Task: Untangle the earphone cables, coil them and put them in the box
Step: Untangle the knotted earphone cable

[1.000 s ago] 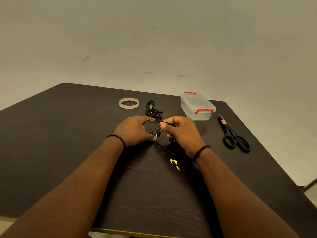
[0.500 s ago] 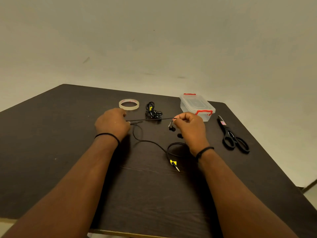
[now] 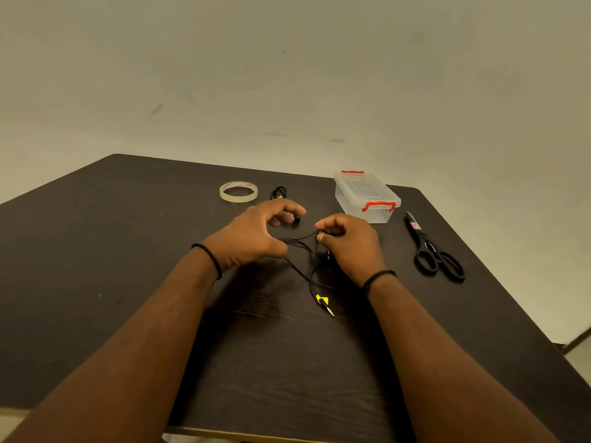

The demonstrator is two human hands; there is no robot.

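Observation:
A black earphone cable (image 3: 300, 239) stretches in several strands between my two hands above the dark table (image 3: 96, 251). My right hand (image 3: 348, 244) pinches the strands at its fingertips. My left hand (image 3: 252, 235) has its fingers spread and loosely curved, and the strands run in at its thumb, which hooks them. The cable's slack loops down to a jack with a yellow tag (image 3: 323, 301) lying on the table. A second tangled black earphone bundle (image 3: 279, 192) lies just behind my left hand. The clear plastic box (image 3: 367, 196) with red latches stands closed at the right rear.
A roll of clear tape (image 3: 238, 191) lies at the rear left of the bundle. Black scissors (image 3: 435, 251) lie to the right of the box, near the table's right edge. The table's front edge is close under my forearms.
My left hand had pulled the cable out to the left; it has now come back toward my right hand with its fingers opened, and the cable lies in several strands between them.

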